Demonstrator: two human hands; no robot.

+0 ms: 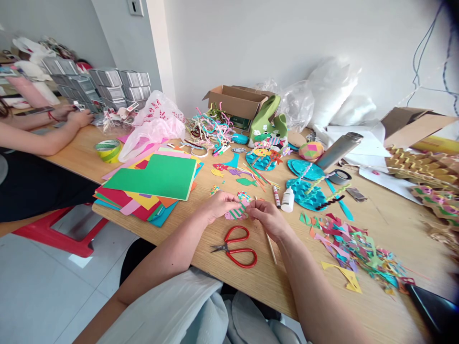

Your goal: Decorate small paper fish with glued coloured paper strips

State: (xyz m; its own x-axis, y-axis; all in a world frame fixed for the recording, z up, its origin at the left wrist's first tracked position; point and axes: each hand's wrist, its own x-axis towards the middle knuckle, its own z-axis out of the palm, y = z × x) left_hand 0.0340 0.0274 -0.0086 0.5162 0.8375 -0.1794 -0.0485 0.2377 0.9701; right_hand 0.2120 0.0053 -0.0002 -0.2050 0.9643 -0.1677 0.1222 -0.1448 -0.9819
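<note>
My left hand [219, 206] and my right hand [268, 217] meet over the wooden table [390, 224], both pinched on a small pink paper fish [237, 211] with green stripes and coloured bits. The fish lies just above the table between my fingertips. Red-handled scissors [234, 247] rest on the table right below my hands. A thin wooden stick [271, 247] lies under my right wrist. A white glue bottle [287, 199] and a red-capped marker [276, 196] stand just beyond my right hand.
A stack of coloured paper sheets [154, 184] lies to the left, paper scraps [355, 246] to the right. Blue paper plates [308, 191], pipe cleaners [210, 126], a cardboard box [236, 101], a metal flask [339, 149] and tape rolls sit beyond. Another person's arms [43, 131] rest at far left.
</note>
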